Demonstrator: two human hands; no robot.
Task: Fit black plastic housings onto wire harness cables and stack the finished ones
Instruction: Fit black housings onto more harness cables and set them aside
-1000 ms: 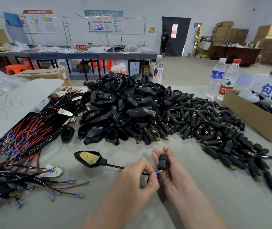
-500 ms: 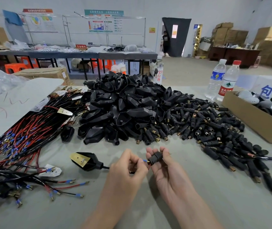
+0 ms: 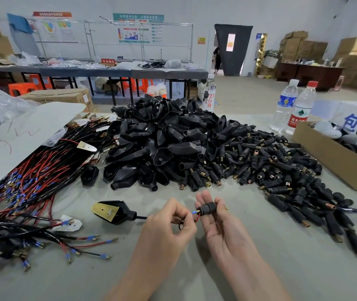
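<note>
The plug (image 3: 205,208) in my right hand (image 3: 223,227) is black, with a blue-sleeved terminal (image 3: 194,212) at its mouth and a red wire (image 3: 198,218) leading to my left hand (image 3: 168,224). The housing (image 3: 127,210) is black around a brass-yellow plate (image 3: 104,210). On the pale grey-green table (image 3: 260,257), toward the far edge, lie a heap of housings (image 3: 162,144) — all black — and loose plugs (image 3: 270,170), black with coppery tips. Along the left edge are harness wires (image 3: 32,181) in red and black, tipped blue.

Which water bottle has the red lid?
The red-label bottle nearest the cardboard box. The blue-label bottle beside it has a white lid, and the tall bottle behind the black housings has a pale one.
</note>
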